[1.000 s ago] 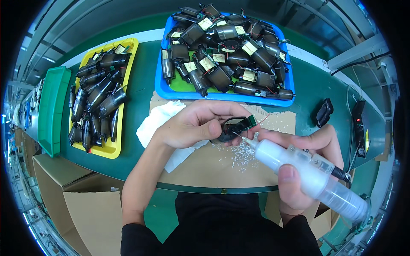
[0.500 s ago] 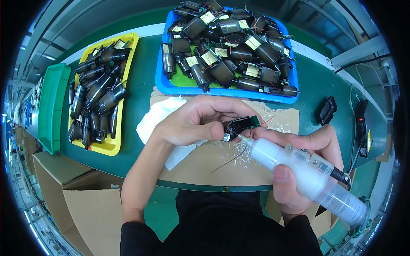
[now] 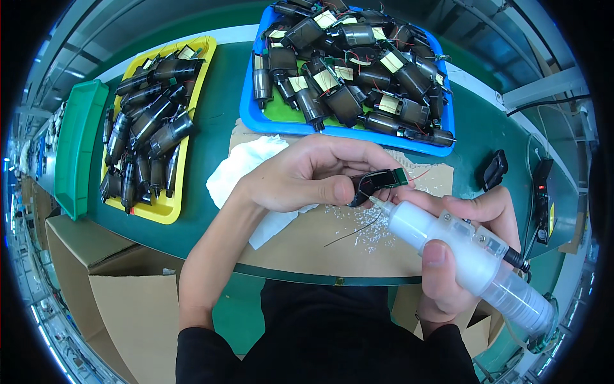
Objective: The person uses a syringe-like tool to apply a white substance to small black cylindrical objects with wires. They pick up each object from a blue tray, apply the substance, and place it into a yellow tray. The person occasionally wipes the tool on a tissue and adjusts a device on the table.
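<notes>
The left hand (image 3: pixel 300 182) pinches a small black motor part with a green circuit board (image 3: pixel 377 184) above the brown cardboard sheet (image 3: pixel 320 240). The right hand (image 3: pixel 460 256) is clenched around a translucent white glue syringe (image 3: pixel 460 253), nozzle touching the part. Too hard a squeeze could flood the board. A white cloth (image 3: pixel 246 169), a blue tray (image 3: pixel 348 131) and a yellow tray (image 3: pixel 182 166) of motors crowd the green surface (image 3: pixel 220 96).

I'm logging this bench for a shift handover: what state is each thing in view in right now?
left hand: closed on the small black part
small black part: held up, off the cardboard
right hand: gripping the white dispenser
white dispenser: nozzle tip at the part
blue tray: heaped with dark motors
yellow tray: loaded with dark motors
green tray: contents not visible
white cloth: crumpled, under the left hand
</notes>
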Available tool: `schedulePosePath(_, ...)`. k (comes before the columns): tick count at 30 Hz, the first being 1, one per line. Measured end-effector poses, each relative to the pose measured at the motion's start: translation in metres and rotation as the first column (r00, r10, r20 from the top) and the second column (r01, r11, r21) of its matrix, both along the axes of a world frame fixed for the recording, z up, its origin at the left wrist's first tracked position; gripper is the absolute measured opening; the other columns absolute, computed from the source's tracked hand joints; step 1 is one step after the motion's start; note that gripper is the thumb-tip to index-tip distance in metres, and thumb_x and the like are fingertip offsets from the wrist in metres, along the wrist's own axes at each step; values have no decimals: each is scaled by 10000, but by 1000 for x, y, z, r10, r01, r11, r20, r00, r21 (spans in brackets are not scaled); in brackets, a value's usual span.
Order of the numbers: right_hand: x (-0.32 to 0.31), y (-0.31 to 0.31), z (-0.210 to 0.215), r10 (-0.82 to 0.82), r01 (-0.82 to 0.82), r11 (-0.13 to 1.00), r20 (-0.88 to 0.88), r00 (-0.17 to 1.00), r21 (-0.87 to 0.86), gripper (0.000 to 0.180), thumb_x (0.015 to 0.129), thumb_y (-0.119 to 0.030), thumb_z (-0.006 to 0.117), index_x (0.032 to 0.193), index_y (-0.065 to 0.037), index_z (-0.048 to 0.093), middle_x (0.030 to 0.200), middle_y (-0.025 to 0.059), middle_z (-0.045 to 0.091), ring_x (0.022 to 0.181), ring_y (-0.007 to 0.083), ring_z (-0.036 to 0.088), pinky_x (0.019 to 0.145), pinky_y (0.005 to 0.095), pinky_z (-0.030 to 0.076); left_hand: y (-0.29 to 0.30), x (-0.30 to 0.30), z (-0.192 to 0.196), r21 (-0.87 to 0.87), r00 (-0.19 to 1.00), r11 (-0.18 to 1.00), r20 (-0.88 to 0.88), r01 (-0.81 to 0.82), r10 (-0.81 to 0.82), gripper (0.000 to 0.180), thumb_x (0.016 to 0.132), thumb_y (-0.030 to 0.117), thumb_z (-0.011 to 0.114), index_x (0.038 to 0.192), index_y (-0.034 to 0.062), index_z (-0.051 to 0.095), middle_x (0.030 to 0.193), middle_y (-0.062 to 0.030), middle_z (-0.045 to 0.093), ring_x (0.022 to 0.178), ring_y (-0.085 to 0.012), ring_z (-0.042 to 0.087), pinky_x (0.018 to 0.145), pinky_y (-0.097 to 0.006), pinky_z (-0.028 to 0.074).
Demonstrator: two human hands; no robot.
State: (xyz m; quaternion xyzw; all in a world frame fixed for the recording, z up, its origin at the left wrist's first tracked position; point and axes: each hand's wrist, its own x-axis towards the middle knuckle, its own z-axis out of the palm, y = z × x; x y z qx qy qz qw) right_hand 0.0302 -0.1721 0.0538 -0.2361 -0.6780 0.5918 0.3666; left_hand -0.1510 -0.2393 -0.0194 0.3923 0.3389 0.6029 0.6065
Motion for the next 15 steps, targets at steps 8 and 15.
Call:
schedulePosePath(8, -2, -2, 3, -49, 48, 999, 68, 996, 25, 450, 751, -269, 708, 916, 48, 435, 834, 206, 612, 835, 298, 670, 738, 343, 546, 1, -2, -5, 34, 998, 998, -5, 60, -60, 806, 676, 591, 679, 1153, -46, 554, 1075, -80, 595, 971, -153, 584, 851, -279, 455)
schedulePosePath(15, -7, -2, 2, -49, 46, 998, 70, 996, 47, 412, 776, -254, 676, 924, 52, 442, 869, 239, 621, 859, 299, 662, 769, 344, 539, 2, -3, -9, 80, 999, 996, -23, 29, -28, 794, 699, 578, 665, 1177, -44, 539, 1120, -97, 580, 1030, -166, 564, 898, -298, 440)
